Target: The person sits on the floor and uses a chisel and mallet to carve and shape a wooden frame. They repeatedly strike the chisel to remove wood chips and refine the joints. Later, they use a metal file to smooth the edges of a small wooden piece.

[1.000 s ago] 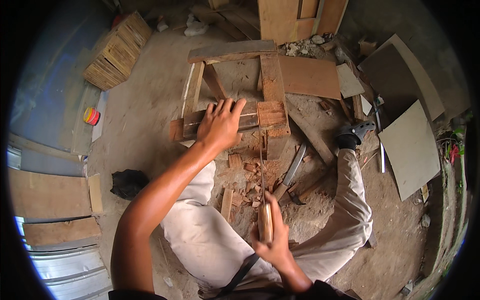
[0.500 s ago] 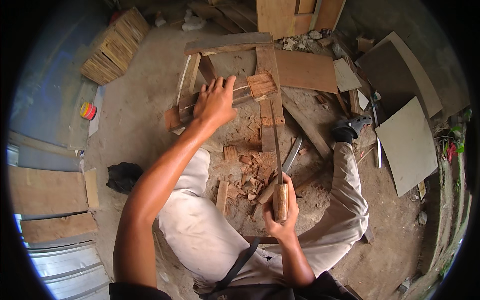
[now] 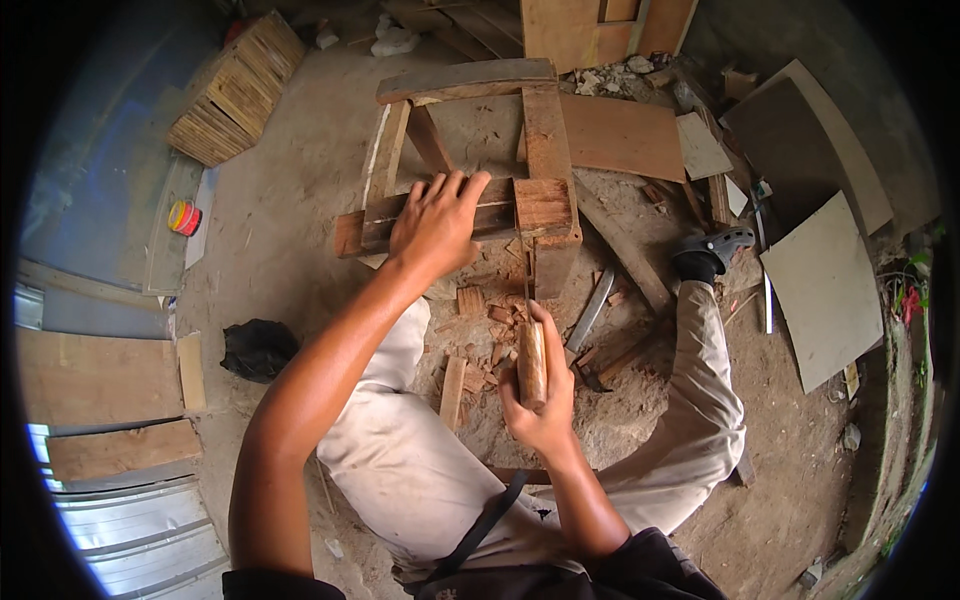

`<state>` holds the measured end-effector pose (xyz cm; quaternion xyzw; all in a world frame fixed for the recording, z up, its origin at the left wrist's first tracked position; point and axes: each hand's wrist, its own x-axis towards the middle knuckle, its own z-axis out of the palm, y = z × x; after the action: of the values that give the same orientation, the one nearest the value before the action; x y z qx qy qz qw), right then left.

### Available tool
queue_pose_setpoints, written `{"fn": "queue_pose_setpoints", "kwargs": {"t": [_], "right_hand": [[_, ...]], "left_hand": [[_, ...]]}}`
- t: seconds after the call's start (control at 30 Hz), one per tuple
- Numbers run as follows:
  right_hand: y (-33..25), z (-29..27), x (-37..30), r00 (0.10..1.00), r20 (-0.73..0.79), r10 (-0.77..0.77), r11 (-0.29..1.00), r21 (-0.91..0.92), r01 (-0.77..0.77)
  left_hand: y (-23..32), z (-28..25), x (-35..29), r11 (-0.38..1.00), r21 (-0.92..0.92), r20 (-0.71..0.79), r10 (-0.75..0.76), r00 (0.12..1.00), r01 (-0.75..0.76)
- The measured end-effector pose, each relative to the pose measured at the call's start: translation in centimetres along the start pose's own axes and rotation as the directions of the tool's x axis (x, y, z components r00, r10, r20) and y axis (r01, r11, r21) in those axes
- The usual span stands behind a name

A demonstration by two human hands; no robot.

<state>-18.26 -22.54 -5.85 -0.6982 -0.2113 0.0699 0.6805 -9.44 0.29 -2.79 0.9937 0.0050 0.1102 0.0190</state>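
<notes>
Dirt floor [image 3: 300, 230] lies all around, with wood chips [image 3: 480, 320], flat boards [image 3: 620, 135] and a stack of wood pieces [image 3: 235, 90] up in the corner. The person sits on the ground with legs apart, one foot in a dark shoe [image 3: 712, 252]. Between the legs stands an old wooden frame [image 3: 465, 80] made of rough planks. The left hand [image 3: 435, 225] lies flat and pressed on the front bar [image 3: 375, 225] of that frame, fingers spread, holding it down. A second ago the right hand [image 3: 540, 400] was low, near the lap. Now it has come up and forward. It is closed tight around the pale wooden handle [image 3: 532, 362] of a thin tool, and the thin blade [image 3: 524, 275] points up at the block [image 3: 545, 205] on the frame's corner. The tip looks to be at or just under that block, but it is too small to be sure. So the cutting or chipping at that corner looks about to go on. A long knife [image 3: 592, 310] lies on the ground just beside the right hand.
</notes>
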Motion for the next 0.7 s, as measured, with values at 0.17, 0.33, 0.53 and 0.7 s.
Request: {"fn": "queue_pose_setpoints", "kwargs": {"t": [0.17,0.33,0.53,0.7], "right_hand": [[1.8,2.2,4.6,0.997,-0.074,-0.017,1.000,-0.021,0.016],[-0.1,1.4,0.5,1.000,0.006,0.024,0.996,-0.080,-0.024],[0.3,1.2,2.5,0.999,0.004,-0.051,0.993,-0.108,0.051],[0.8,1.7,3.7,0.998,-0.027,0.061,0.997,-0.046,-0.062]], "left_hand": [[-0.1,0.0,-0.2,1.000,0.007,-0.035,0.028,0.999,-0.028],[-0.5,0.4,-0.4,1.000,0.028,0.017,0.012,1.000,-0.012],[-0.4,0.8,-0.4,1.000,0.002,-0.019,0.008,1.000,-0.008],[-0.3,0.7,-0.3,1.000,0.011,-0.033,-0.001,0.999,0.001]]}}
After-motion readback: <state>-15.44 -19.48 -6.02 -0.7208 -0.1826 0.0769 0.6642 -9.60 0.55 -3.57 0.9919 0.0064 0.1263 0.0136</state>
